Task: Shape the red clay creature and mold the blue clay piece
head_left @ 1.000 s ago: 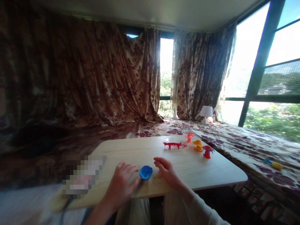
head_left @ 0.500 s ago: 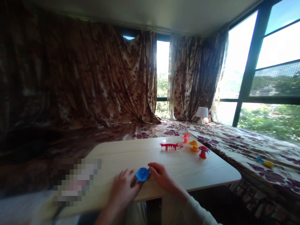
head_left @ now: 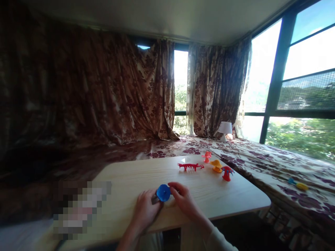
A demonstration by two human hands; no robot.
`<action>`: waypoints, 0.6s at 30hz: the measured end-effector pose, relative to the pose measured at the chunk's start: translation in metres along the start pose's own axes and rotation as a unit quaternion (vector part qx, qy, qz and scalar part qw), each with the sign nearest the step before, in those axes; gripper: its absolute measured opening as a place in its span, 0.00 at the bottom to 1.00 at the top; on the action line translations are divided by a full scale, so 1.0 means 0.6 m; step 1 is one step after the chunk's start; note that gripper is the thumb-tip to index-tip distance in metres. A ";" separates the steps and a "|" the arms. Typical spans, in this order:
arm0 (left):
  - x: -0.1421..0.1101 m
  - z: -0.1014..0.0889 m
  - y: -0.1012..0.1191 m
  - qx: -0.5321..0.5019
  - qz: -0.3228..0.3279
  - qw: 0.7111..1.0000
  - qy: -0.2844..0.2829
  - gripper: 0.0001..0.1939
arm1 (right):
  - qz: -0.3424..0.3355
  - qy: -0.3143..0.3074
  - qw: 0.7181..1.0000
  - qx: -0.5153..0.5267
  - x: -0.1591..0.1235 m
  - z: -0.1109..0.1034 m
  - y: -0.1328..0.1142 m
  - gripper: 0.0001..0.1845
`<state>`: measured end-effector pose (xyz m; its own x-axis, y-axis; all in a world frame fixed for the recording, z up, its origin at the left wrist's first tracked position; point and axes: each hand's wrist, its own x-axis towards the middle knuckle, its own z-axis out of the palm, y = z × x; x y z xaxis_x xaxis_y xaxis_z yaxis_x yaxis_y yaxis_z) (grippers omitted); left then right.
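Note:
Above the near edge of the table, a blue round, shallow cup-like piece (head_left: 163,193) faces up toward me with a small mark at its centre. My left hand (head_left: 147,206) closes around its left and lower side. At its right rim are the bent fingers of my right hand (head_left: 182,196), thumb and forefinger pinched close together. Whatever lies beneath the blue piece is hidden. Farther back on the table stands a long red many-legged toy figure (head_left: 190,167). Beside it are a pink figure (head_left: 206,157), a yellow figure (head_left: 216,166) and a red mushroom-shaped figure with blue strands (head_left: 227,173).
The pale wooden table (head_left: 131,177) has rounded corners. A blurred-out patch (head_left: 82,211) covers something at its left. Floral cloth (head_left: 251,153) spreads behind and right, with a white lamp (head_left: 225,128) and a blue-and-yellow item (head_left: 299,184) on it.
Both hands have shifted slightly right with the blue piece, which now shows its round face more fully. The view has tilted a little; the figures on the table have stayed put.

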<state>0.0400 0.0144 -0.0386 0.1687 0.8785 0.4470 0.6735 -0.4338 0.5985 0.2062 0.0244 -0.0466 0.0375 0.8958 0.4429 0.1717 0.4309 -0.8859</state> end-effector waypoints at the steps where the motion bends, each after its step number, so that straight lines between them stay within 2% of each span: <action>1: -0.001 0.000 -0.002 -0.006 -0.003 1.000 0.003 0.12 | 0.001 0.001 1.000 0.002 0.000 0.000 -0.001 0.24; 9: -0.002 0.000 -0.004 -0.049 -0.007 0.999 0.006 0.16 | -0.004 -0.020 1.000 0.009 -0.004 0.005 -0.004 0.23; 18: -0.002 -0.001 -0.003 -0.045 -0.001 0.999 -0.001 0.18 | -0.007 -0.039 0.999 0.019 -0.003 0.007 0.005 0.17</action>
<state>0.0380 0.0138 -0.0399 0.1680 0.8799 0.4445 0.6066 -0.4477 0.6569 0.2027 0.0243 -0.0507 -0.0425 0.8946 0.4448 0.1339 0.4463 -0.8848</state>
